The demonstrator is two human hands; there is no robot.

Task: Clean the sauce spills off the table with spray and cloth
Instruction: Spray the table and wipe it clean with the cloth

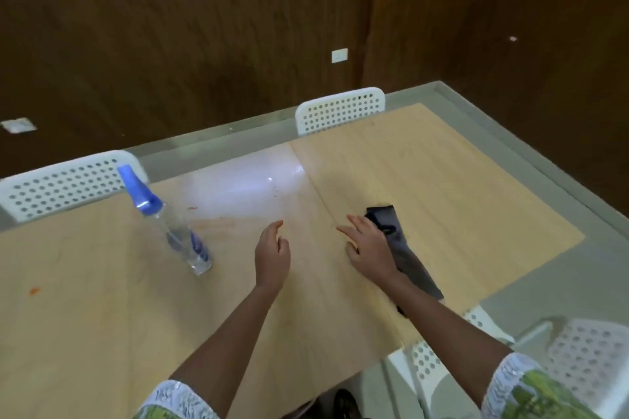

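**Orange residue remains: cleaning partly done at best**

Head view. We see the table [442, 180], a pale wood top, with sauce marks on it in three places: a small orange blot [33, 290] near the left edge, a small red fleck [192, 208] just right of the bottle's cap, and a faint reddish smear [218, 226] between the bottle and the left hand. Beyond the smear lies a glossy patch [245, 187]; we cannot tell whether it is spray wetness or only reflected light.

The spray bottle [170, 224], clear with a blue cap, stands on the left half of the table, apart from both hands. The cloth [405, 255], dark grey, lies flat on the right half, stretching from mid-table toward the near edge.

The left hand [272, 255] hovers over the centre, fingers loosely curled, grasping nothing. The right hand [369, 247] is spread with fingers extended, beside and partly over the cloth's left edge; it holds nothing, and we cannot tell whether it touches the cloth.

Assessment: we judge that all three marks remain to be wiped. Neither tool is in hand.
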